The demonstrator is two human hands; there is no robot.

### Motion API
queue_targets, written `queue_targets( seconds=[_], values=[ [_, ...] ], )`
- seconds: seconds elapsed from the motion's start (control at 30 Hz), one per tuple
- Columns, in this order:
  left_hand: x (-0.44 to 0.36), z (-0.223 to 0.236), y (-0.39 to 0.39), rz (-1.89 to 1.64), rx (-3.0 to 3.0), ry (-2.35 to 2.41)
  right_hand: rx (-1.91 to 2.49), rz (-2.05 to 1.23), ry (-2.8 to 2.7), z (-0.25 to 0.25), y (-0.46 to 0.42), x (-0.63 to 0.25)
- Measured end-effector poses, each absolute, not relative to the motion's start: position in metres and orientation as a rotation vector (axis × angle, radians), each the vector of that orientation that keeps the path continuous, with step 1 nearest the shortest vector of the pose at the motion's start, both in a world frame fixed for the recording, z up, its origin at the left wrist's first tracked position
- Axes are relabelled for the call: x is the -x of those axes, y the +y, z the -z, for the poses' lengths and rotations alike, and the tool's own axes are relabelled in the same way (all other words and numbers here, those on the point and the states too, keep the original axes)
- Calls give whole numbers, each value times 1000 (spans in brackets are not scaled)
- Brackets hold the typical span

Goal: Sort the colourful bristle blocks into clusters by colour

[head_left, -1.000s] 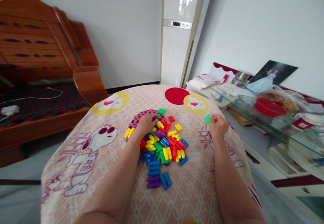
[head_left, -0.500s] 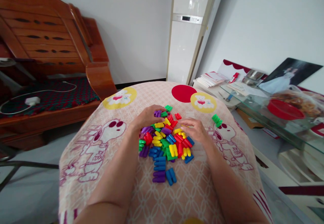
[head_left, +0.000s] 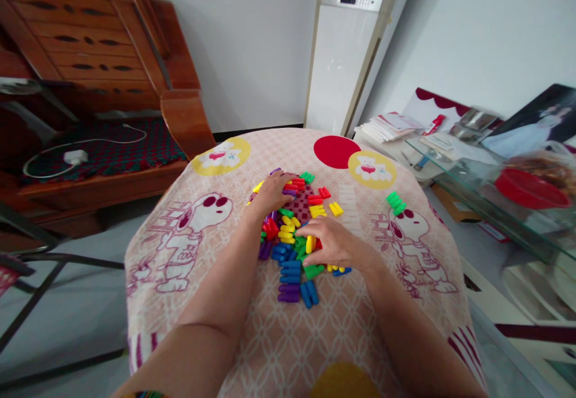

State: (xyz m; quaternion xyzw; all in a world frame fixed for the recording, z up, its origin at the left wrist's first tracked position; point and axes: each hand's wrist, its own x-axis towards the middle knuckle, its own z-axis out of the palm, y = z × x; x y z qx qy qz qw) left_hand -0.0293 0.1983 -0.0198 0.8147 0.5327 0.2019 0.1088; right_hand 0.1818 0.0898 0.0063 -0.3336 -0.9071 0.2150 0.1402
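A pile of small plastic toy blocks with rounded prongs, in red, yellow, green, blue and purple, lies mid-table. My left hand [head_left: 273, 194] rests over its far left part, fingers spread, beside red blocks [head_left: 294, 185] and a purple one. Over the right part of the pile is my right hand [head_left: 333, 243], thumb and fingers apart around a yellow block [head_left: 310, 244]; whether they press on it I cannot tell. Blue blocks [head_left: 290, 272] and a purple block [head_left: 288, 293] lie at the near edge. Two yellow blocks [head_left: 335, 209] lie beyond my right hand.
A patterned cloth [head_left: 279, 350] covers the round table. One green block [head_left: 396, 203] lies apart at the right. A wooden bench [head_left: 90, 80] stands at the left, and a glass shelf [head_left: 486, 188] with papers and a red bowl [head_left: 531, 191] at the right.
My right hand has moved nearer and left, over the yellow and green blocks. Red and yellow blocks now lie differently at the far side, baring a checkered patch of cloth. The view has shifted slightly.
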Motion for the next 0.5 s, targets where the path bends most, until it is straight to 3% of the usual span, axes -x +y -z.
queue_targets(
  seconds=[0.2,0.5],
  values=[
    [33,17,197,-632,-2338,1610,1270,-318,-2520,10,91,-160],
    [24,4,195,-759,-2312,1607,1083,-1133,-1461,9,115,-202]
  ],
)
